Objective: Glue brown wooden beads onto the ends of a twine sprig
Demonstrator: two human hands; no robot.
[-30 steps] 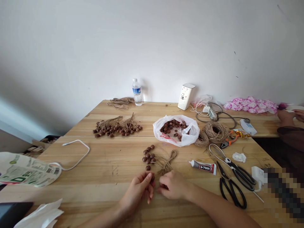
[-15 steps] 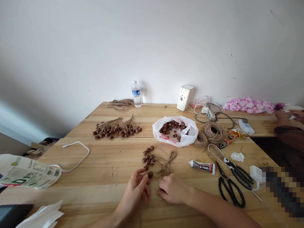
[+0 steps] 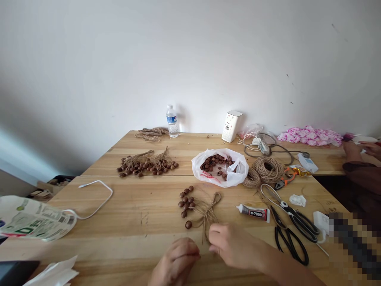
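A twine bundle (image 3: 208, 210) with a braided loop at its top lies on the wooden table, its loose strands fanned out. Several round brown nuts (image 3: 185, 205) sit at the strands' left ends, one of them apart and lower. My left hand (image 3: 177, 260) is closed at the table's near side, below the nuts, its fingertips pinched together; whatever is between them is hidden. Just right of the lower strands, my right hand (image 3: 230, 244) is closed with curled fingers, and what it grips does not show. A small gap separates the two hands.
Behind the bundle stands a white plastic bag (image 3: 198, 169) of brown nuts. To the right lie a glue tube (image 3: 254, 213), scissors (image 3: 290, 238), pliers (image 3: 285, 180) and twine rolls (image 3: 268, 169). Finished-looking nut clusters (image 3: 149, 165) rest at left. Another person's hands (image 3: 354, 151) are far right.
My left hand has drawn back toward me from the lowest nut and closed into a pinch. My right hand has shifted slightly right and nearer. The lowest nut now shows fully.
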